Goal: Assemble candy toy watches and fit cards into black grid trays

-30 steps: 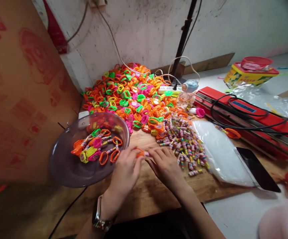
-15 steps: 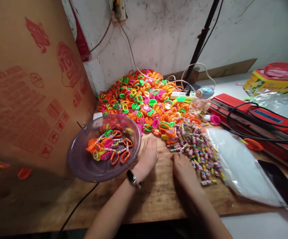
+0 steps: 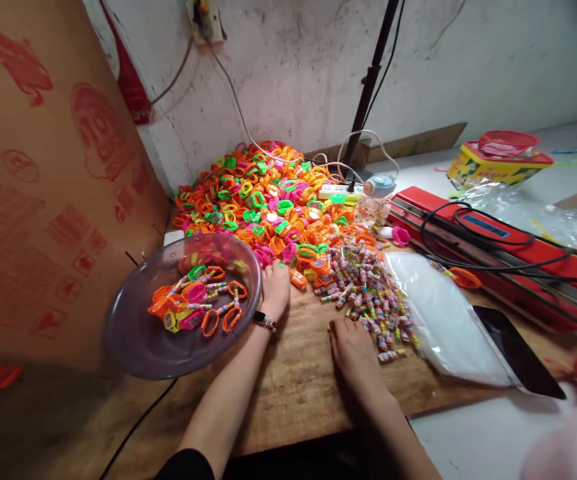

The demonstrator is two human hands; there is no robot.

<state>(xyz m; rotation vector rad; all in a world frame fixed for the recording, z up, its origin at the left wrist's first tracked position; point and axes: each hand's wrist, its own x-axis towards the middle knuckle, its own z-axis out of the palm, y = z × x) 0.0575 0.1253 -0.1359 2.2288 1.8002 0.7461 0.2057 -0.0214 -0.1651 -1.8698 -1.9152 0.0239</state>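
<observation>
My left hand (image 3: 274,293) reaches past the right rim of a purple plastic bowl (image 3: 133,357) to the near edge of a heap of toy watches (image 3: 268,200). Its fingers stretch forward, with a small green bit at the tips. In the bowl lie several orange, pink, yellow and green toy watches (image 3: 196,293), some with wrapped candy rolls on them. My right hand (image 3: 354,347) rests on the wooden table, fingers curled down, left of a pile of wrapped candy rolls (image 3: 368,287). Whatever those fingers hold, if anything, is hidden.
A large cardboard box (image 3: 53,200) stands at left. Clear plastic bags (image 3: 438,320) and a dark phone-like slab (image 3: 518,350) lie right of the candy. Behind them is a red sealing machine (image 3: 498,240) with a black cable. A power strip (image 3: 338,192) sits by the heap.
My left hand has moved forward to the edge of the toy watch heap. My right hand has drawn slightly back from the candy rolls. The view has shifted to the right.
</observation>
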